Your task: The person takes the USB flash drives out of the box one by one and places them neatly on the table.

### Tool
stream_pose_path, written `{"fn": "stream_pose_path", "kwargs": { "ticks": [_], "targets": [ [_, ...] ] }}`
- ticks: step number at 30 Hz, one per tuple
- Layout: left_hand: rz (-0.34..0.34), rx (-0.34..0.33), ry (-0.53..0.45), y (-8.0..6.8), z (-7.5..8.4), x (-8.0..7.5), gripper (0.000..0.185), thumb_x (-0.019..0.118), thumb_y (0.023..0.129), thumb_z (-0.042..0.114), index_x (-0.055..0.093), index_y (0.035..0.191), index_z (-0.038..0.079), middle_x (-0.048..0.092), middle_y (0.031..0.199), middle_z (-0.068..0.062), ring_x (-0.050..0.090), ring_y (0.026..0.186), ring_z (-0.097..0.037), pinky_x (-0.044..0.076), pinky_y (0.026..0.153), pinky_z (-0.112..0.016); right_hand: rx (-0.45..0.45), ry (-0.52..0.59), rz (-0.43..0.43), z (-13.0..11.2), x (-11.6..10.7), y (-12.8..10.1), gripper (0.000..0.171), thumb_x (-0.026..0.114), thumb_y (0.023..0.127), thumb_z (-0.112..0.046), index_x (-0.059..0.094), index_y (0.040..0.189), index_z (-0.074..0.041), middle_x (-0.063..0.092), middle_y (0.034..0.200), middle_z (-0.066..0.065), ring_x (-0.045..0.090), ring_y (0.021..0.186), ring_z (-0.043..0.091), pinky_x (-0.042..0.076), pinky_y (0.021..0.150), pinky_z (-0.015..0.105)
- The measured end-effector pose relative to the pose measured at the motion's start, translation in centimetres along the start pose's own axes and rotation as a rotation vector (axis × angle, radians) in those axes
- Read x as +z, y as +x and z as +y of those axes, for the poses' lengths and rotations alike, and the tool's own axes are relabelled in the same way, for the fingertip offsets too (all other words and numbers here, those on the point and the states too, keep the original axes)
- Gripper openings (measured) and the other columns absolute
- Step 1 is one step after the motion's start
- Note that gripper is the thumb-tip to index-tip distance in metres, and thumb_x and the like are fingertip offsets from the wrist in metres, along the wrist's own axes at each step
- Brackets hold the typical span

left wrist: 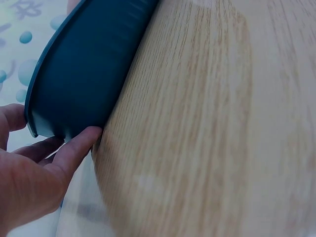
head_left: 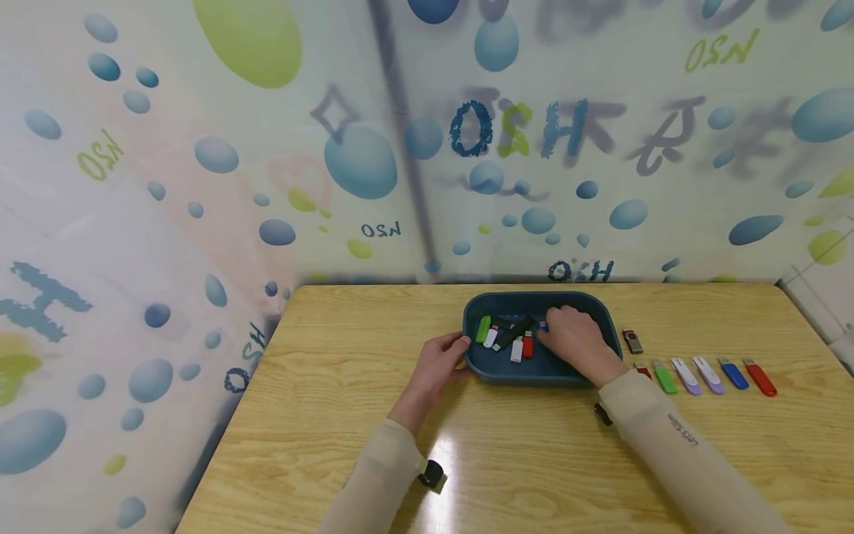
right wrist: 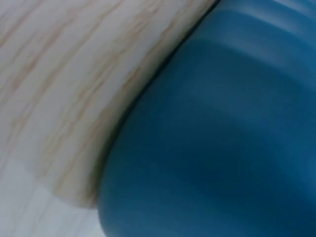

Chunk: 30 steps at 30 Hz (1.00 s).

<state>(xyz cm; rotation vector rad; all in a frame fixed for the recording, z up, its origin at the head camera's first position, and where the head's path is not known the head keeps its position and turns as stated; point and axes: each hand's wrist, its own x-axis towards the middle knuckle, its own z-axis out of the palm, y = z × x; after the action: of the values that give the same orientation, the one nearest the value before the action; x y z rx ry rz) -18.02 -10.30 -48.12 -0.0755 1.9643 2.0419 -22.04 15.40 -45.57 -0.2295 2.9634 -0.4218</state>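
Observation:
A dark blue tray sits at the middle back of the wooden table. It holds several USB sticks: a green one, a black one, a red one and white ones. My left hand grips the tray's left rim. In the left wrist view the thumb of this hand lies over the edge and its fingers press the tray's outer wall. My right hand reaches down into the tray over the sticks. Its fingertips are hidden near a small blue piece. The right wrist view shows only the tray wall, blurred.
Right of the tray lies a row of USB sticks: green, two white-lilac, blue, red. A dark red stick lies behind them. A printed curtain closes off the back and left.

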Motion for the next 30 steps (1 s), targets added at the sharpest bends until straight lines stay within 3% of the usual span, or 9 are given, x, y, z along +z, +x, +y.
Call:
{"fn": "stream_pose_path", "kwargs": {
  "ticks": [10, 16, 21, 30],
  "targets": [
    [-0.005, -0.001, 0.004, 0.05, -0.06, -0.07, 0.047, 0.053, 0.108, 0.02, 0.052, 0.146, -0.008, 0.057, 0.144, -0.025, 0.059, 0.13, -0.036, 0.059, 0.093, -0.045, 0.053, 0.003, 0.009, -0.35, 0.17, 0.24, 0.036, 0.072, 0.098, -0.033, 0.069, 0.085, 0.001, 0.057, 0.08, 0.014, 0.055, 0.067, 0.029, 0.048, 0.056, 0.04],
    [-0.007, -0.006, -0.005, 0.01, 0.1, -0.05, 0.047, 0.054, 0.108, 0.02, 0.053, 0.146, -0.008, 0.057, 0.143, -0.025, 0.059, 0.13, -0.036, 0.059, 0.094, -0.045, 0.009, -0.014, 0.014, -0.27, 0.31, 0.2, 0.031, 0.072, 0.098, -0.026, 0.071, 0.088, 0.003, 0.06, 0.08, 0.015, 0.055, 0.07, 0.029, 0.052, 0.06, 0.042],
    [-0.001, -0.005, -0.009, -0.08, 0.28, 0.03, 0.047, 0.054, 0.108, 0.019, 0.052, 0.145, -0.009, 0.057, 0.143, -0.026, 0.059, 0.129, -0.036, 0.06, 0.093, -0.045, -0.062, -0.005, 0.026, -0.17, 0.15, 0.04, 0.026, 0.071, 0.098, -0.016, 0.066, 0.078, -0.001, 0.056, 0.072, 0.011, 0.053, 0.067, 0.027, 0.046, 0.057, 0.039],
    [0.001, -0.009, 0.001, -0.12, 0.23, 0.03, 0.047, 0.054, 0.108, 0.02, 0.052, 0.146, -0.008, 0.057, 0.143, -0.025, 0.06, 0.129, -0.035, 0.059, 0.094, -0.045, -0.093, 0.032, 0.04, 0.03, 0.06, -0.09, 0.039, 0.068, 0.097, -0.01, 0.054, 0.061, -0.009, 0.044, 0.061, 0.005, 0.044, 0.056, 0.021, 0.033, 0.052, 0.031]
  ]
}}
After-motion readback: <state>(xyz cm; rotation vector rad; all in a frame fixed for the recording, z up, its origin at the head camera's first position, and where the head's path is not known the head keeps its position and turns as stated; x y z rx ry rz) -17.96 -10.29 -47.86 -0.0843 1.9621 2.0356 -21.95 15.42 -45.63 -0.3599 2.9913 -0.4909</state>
